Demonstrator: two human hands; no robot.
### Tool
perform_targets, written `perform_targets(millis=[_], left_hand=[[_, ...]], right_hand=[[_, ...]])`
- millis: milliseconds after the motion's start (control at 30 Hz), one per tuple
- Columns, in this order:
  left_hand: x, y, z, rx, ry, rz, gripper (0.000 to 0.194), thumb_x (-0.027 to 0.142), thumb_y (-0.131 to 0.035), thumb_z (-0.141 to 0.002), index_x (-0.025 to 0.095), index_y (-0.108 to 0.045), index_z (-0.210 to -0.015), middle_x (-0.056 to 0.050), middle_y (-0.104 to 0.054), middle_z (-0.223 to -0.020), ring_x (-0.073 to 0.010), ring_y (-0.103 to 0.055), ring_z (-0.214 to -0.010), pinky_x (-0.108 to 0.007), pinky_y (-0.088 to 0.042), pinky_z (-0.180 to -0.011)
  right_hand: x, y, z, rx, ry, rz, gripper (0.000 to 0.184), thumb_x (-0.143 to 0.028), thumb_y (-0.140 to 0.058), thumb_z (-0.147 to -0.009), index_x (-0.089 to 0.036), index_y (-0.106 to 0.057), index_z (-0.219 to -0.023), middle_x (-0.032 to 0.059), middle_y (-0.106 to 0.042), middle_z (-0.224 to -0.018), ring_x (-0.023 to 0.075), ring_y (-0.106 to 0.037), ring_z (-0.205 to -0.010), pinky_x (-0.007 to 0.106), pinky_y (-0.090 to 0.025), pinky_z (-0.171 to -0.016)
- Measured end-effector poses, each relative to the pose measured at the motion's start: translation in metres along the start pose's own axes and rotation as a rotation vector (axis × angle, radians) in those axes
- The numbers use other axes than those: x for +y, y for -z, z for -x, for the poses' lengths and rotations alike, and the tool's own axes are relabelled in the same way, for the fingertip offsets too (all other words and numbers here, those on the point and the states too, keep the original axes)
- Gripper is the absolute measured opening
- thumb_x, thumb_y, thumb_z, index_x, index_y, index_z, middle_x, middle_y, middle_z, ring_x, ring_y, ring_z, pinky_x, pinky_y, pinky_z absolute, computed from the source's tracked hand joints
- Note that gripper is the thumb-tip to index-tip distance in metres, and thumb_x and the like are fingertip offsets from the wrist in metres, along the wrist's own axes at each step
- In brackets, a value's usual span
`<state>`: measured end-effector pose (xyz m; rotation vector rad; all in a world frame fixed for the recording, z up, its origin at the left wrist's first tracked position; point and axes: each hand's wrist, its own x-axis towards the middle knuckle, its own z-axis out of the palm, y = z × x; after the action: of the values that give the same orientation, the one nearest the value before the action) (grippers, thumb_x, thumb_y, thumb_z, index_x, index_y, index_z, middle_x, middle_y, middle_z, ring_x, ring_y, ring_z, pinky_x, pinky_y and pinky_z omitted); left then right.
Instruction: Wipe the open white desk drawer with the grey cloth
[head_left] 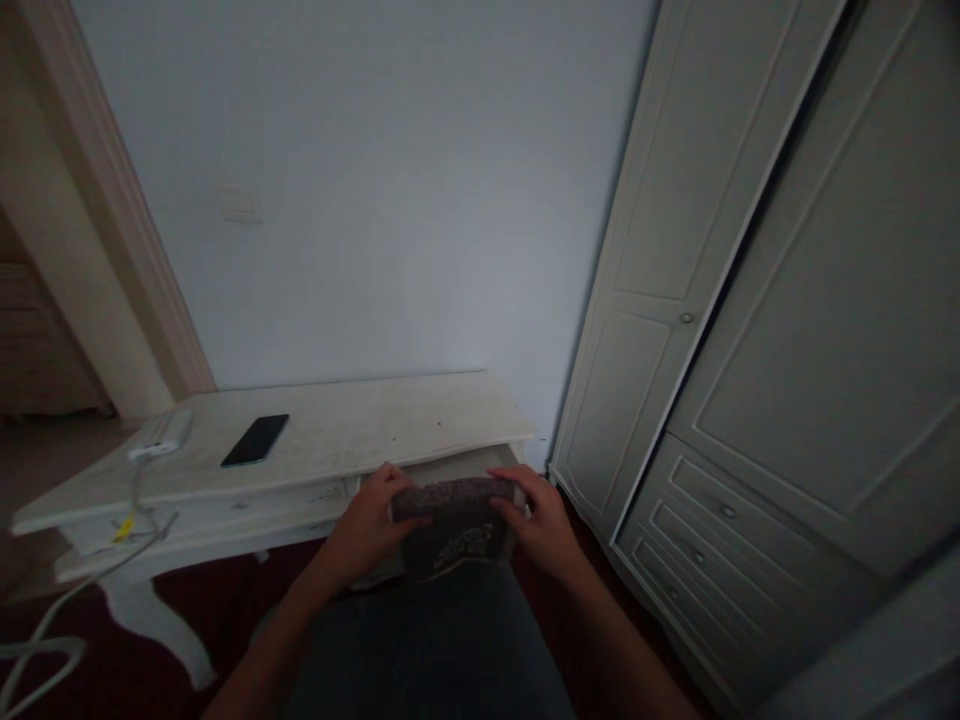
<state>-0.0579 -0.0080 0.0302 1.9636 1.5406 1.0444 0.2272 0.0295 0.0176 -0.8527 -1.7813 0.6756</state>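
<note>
A person's lap lies below a folded dark cloth point(457, 525) pinched between the left hand point(371, 525) and right hand point(541, 522) over the white table's point(337, 430) open drawer point(450, 468), where its loose lower edge could snag.

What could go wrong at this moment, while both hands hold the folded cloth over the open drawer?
1. The folded cloth, pinched only at its ends by the left hand and right hand, may unfold, since its lower edge already hangs loose.
2. The drawer seems only partly open under the table top, so cloth or fingers might catch there.
3. The white cable trails to the floor and could trip a foot.
</note>
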Motion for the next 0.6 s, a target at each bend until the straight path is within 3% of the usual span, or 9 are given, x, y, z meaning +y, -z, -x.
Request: perform_targets(millis=[100,200,267,433,533,600], left_hand=[[0.005,-0.006,0.005,0.031,0.143,0.401,0.053,0.058,-0.078,-0.080,0.026,-0.070,-0.122,-0.009,-0.076,-0.121,-0.0305,-0.071,-0.112,-0.045,-0.057,-0.098],[0.011,-0.012,0.004,0.143,0.276,0.572,0.069,0.072,-0.075,-0.079,0.023,-0.068,-0.127,-0.011,-0.078,-0.121,-0.0328,-0.072,-0.112,-0.046,-0.058,-0.097],[0.013,-0.014,0.000,0.158,0.258,0.585,0.069,0.076,-0.073,-0.079,0.022,-0.070,-0.122,-0.011,-0.078,-0.124,-0.0336,-0.071,-0.115,-0.045,-0.057,-0.100],[0.005,-0.014,-0.004,0.103,0.247,0.576,0.070,0.077,-0.068,-0.082,0.022,-0.068,-0.126,-0.010,-0.078,-0.124,-0.0325,-0.071,-0.114,-0.043,-0.056,-0.100],[-0.008,-0.013,-0.003,0.093,0.220,0.433,0.062,0.073,-0.065,-0.087,0.023,-0.067,-0.124,-0.009,-0.077,-0.124,-0.0311,-0.070,-0.116,-0.041,-0.054,-0.100],[-0.023,-0.015,-0.002,0.026,0.198,0.296,0.054,0.069,-0.059,-0.092,0.024,-0.064,-0.122,-0.008,-0.078,-0.113,-0.0287,-0.073,-0.105,-0.040,-0.056,-0.093]], right_hand=[[0.009,-0.008,0.009,0.027,-0.122,-0.227,0.067,-0.047,-0.087,-0.078,-0.027,-0.065,-0.138,0.0086,-0.069,-0.135,0.0311,-0.064,-0.123,0.045,-0.050,-0.107],[0.020,-0.033,0.028,-0.138,-0.287,-0.588,0.102,-0.045,-0.103,-0.051,-0.025,-0.060,-0.141,0.0109,-0.068,-0.140,0.0359,-0.061,-0.132,0.050,-0.048,-0.113],[0.024,-0.056,0.043,-0.211,-0.421,-0.814,0.098,-0.043,-0.103,-0.048,-0.025,-0.064,-0.137,0.0104,-0.072,-0.134,0.0370,-0.063,-0.131,0.053,-0.047,-0.114],[0.020,-0.098,0.069,-0.202,-0.681,-1.137,0.076,-0.046,-0.097,-0.056,-0.022,-0.073,-0.124,0.0118,-0.080,-0.112,0.0415,-0.069,-0.123,0.061,-0.052,-0.106],[0.021,-0.098,0.072,-0.235,-0.801,-1.163,0.061,-0.046,-0.092,-0.060,-0.017,-0.076,-0.112,0.0144,-0.081,-0.103,0.0425,-0.071,-0.118,0.061,-0.053,-0.104],[0.027,-0.087,0.073,-0.184,-0.815,-1.133,0.055,-0.046,-0.090,-0.061,-0.015,-0.077,-0.106,0.0151,-0.082,-0.098,0.0423,-0.073,-0.114,0.060,-0.053,-0.104]])
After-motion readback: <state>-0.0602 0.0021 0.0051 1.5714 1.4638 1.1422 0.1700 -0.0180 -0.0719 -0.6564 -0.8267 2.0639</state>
